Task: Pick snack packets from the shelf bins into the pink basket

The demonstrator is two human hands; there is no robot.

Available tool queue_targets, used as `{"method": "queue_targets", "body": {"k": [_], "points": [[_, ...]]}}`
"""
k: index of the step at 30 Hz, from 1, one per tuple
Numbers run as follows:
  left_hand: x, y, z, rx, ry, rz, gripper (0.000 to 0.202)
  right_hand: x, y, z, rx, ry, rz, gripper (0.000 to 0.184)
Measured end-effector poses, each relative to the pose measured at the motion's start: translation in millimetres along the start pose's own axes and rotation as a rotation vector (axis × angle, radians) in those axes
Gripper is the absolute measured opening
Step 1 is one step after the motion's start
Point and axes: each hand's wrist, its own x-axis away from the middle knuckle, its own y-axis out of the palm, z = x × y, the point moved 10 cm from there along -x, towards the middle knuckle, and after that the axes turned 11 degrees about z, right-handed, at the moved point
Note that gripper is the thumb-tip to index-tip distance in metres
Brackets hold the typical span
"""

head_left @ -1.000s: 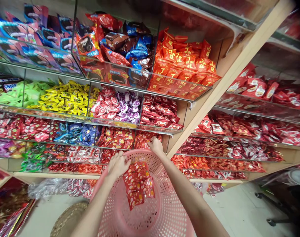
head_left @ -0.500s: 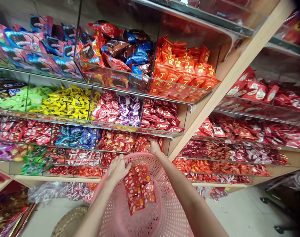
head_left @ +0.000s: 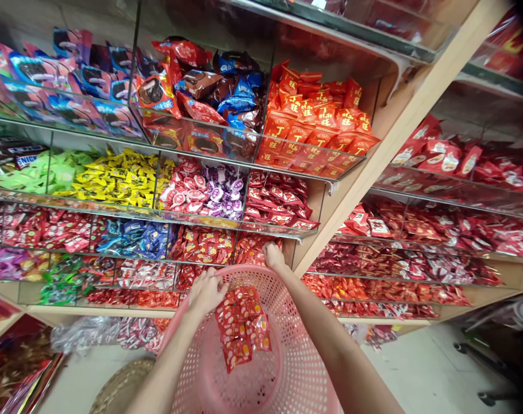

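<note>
A pink perforated plastic basket [head_left: 304, 339] is in front of me below the shelves. My left hand [head_left: 206, 292] is closed over its rim on the left. Inside the basket lie red candy packets [head_left: 241, 322] with yellow and white prints, joined in a bunch. My right hand [head_left: 273, 256] reaches past the far rim into a shelf bin of red wrapped candies [head_left: 252, 250]. Its fingers look curled in among the candies, and whatever is between them is hidden.
Shelves with clear dividers rise ahead, holding yellow candies [head_left: 119, 178], orange-red snack bags [head_left: 322, 123] and blue wrapped candies [head_left: 147, 237]. A slanting wooden post [head_left: 352, 184] stands right of my right hand. A woven basket [head_left: 121, 385] sits on the floor at lower left.
My right hand has shifted slightly to the right within the bin, and its fingers have drawn in. My left hand and the basket stay nearly where they were.
</note>
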Motion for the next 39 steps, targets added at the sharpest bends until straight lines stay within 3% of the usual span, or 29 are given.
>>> {"method": "queue_targets", "body": {"k": [6,9,11,13,17,20,28,33,39], "points": [[-1,1.2,0,-0.019,0.015,0.005,0.034,16,-48,-5,-0.070,-0.044,0.146,0.027],[-1,-2.3,0,0.019,0.012,0.020,0.045,39,-77,-16,-0.268,-0.108,0.270,0.026],[-2,-4.0,-2,0.066,-0.016,0.014,0.053,58,-83,-24,-0.405,-0.128,0.289,0.025],[-2,-5.1,-3,0.104,-0.047,0.004,0.058,76,-69,-30,-0.456,-0.109,0.220,0.024],[-2,-7.4,-2,0.120,-0.050,0.007,0.063,103,-13,-37,-0.466,-0.002,0.011,0.023],[-2,-7.9,-1,0.113,-0.039,0.011,0.064,111,21,-40,-0.470,0.079,-0.062,0.029],[-3,-4.9,-3,0.080,-0.023,-0.001,0.061,123,64,-40,-0.529,0.284,-0.153,0.024],[-3,-5.0,-2,0.075,-0.008,0.014,0.061,122,55,-33,-0.522,0.281,-0.098,0.019],[-2,-5.2,-2,0.094,-0.041,-0.005,0.059,78,-10,-22,-0.475,0.116,0.140,0.018]]}}
